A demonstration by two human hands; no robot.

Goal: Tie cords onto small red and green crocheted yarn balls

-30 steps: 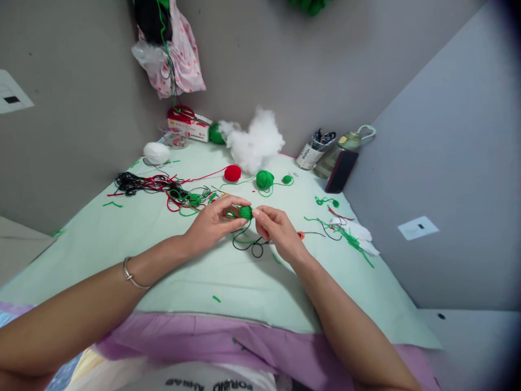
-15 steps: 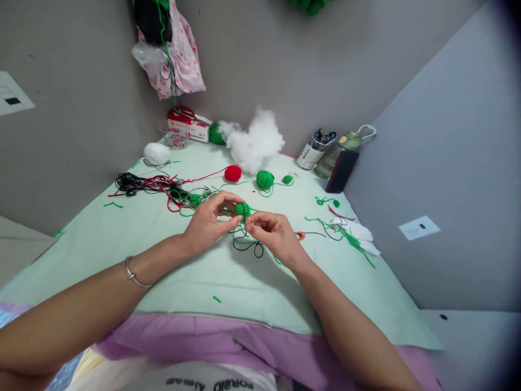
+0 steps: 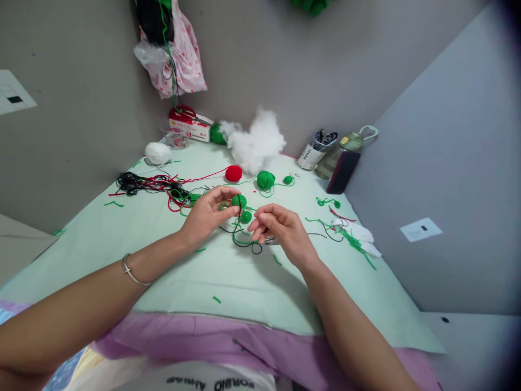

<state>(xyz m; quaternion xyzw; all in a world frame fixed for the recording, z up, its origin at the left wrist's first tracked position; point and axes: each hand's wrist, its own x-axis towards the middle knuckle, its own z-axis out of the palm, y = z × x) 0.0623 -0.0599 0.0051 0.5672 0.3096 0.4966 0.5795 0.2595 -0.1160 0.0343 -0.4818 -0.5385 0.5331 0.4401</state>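
Between the thumb and fingers of my left hand (image 3: 207,213) is a small green crocheted ball (image 3: 241,201), with a strand of black yarn (image 3: 234,231) running over it and hanging down in a loop. Just below it shows a smaller green ball (image 3: 245,217); whether the two are joined I cannot tell. To the right, my right hand (image 3: 277,225) is apart from the crocheted ball, thumb and forefinger pinched together. Whatever sits in that pinch is too small to make out. Under the hands, green yarn and black yarn lie on the table.
Tangled black and red yarn (image 3: 150,183) lies to the left. Behind are a red yarn ball (image 3: 233,174), a green yarn ball (image 3: 266,180) and white stuffing (image 3: 260,142). Red-handled scissors (image 3: 185,113) rest on a box. A phone (image 3: 343,172) leans on a bottle (image 3: 353,141) at right.
My right hand has drawn away from the crocheted ball to the right. My left hand has tilted the ball up slightly, and the smaller green ball below it now shows.
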